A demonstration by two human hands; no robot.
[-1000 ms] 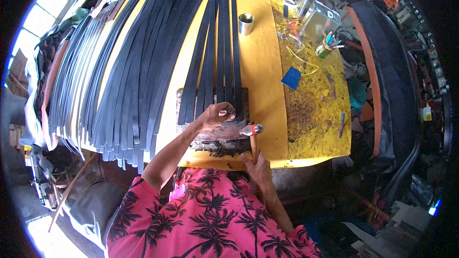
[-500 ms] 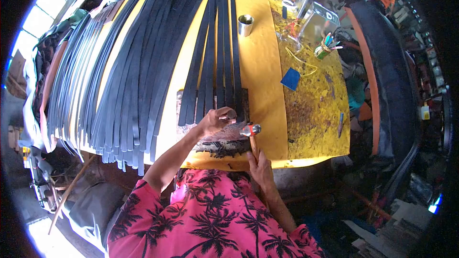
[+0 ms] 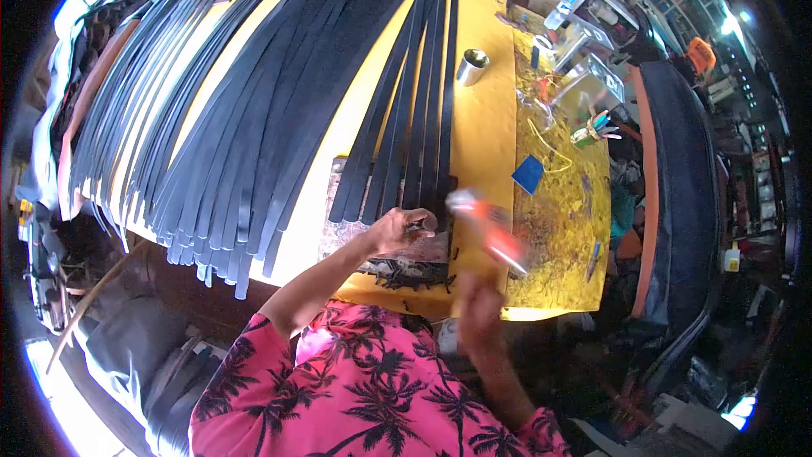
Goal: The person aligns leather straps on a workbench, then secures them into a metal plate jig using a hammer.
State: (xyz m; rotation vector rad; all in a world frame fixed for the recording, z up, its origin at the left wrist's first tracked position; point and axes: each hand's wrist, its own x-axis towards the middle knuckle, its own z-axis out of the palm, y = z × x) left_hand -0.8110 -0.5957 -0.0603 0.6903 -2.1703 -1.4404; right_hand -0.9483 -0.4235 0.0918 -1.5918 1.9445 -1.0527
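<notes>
My left hand [image 3: 396,232] is closed around a short, round-ended punch [image 3: 430,222], held over the near ends of a few dark belt straps [image 3: 412,131]. Under those strap ends lies a worn block [image 3: 337,241] with dark scraps along its front edge. To the right, my right hand [image 3: 480,309] grips a hammer [image 3: 492,237], both smeared by motion. The hammer head is raised up beside the punch, apart from it. The punch's working tip is hidden behind my left hand.
A wide spread of dark straps [image 3: 245,118] covers the table's left side. A metal cup [image 3: 472,68], a blue square piece [image 3: 528,174], a pen holder [image 3: 595,129] and clear boxes [image 3: 589,85] stand to the right. A long dark roll [image 3: 689,186] lies beyond the table's right edge.
My right hand has swung the hammer up and to the right, away from the punch. My left hand keeps hold of the punch. The whole view has shifted and tilted slightly.
</notes>
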